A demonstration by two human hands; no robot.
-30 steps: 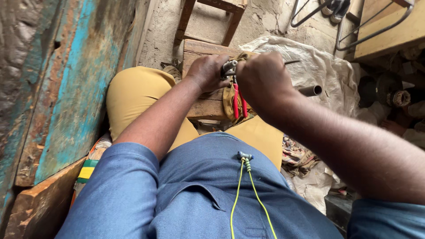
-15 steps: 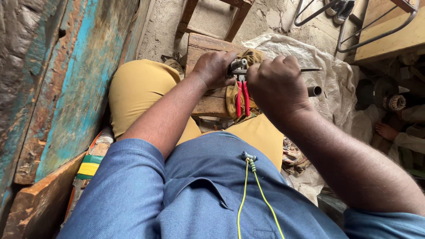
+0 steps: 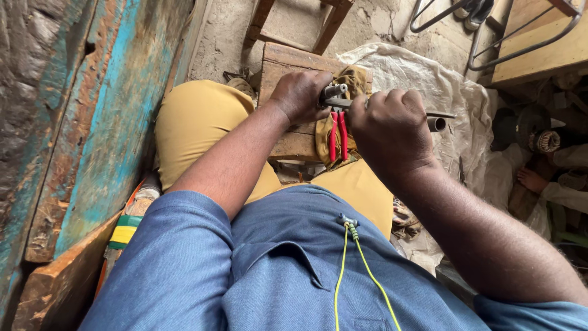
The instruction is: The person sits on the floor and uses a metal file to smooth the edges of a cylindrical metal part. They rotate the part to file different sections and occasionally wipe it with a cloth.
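1. The left hand (image 3: 300, 93) rests on a small wooden block (image 3: 288, 67) that stands between the person's knees; its fingers are curled shut around the grey metal head of a pair of pliers (image 3: 337, 125) and the part held there.
2. The pliers hang over the near edge of the block, red handles pointing down toward the person's lap, with the metal head up between the two hands.
3. The right hand (image 3: 392, 129) is just beside the left, at the block's right edge. Its fingers are closed in a fist around a thin dark metal rod (image 3: 442, 114), whose end sticks out to the right of the knuckles.
4. What the pliers' head bites on is hidden between the two hands, so I cannot tell it.
5. A mustard-coloured cloth (image 3: 354, 79) lies bunched on the right part of the block, under and behind the pliers.
6. A short grey pipe (image 3: 436, 124) lies just right of the right hand, its open end facing the camera, on a pale plastic sheet (image 3: 416, 67) spread over the ground. Nothing can be seen inside the pipe's opening.
7. A weathered wooden board (image 3: 92, 122) with flaking turquoise paint stands along the left side.
8. At the right edge, another person's bare foot (image 3: 531, 179) rests on the ground, well apart from the block.
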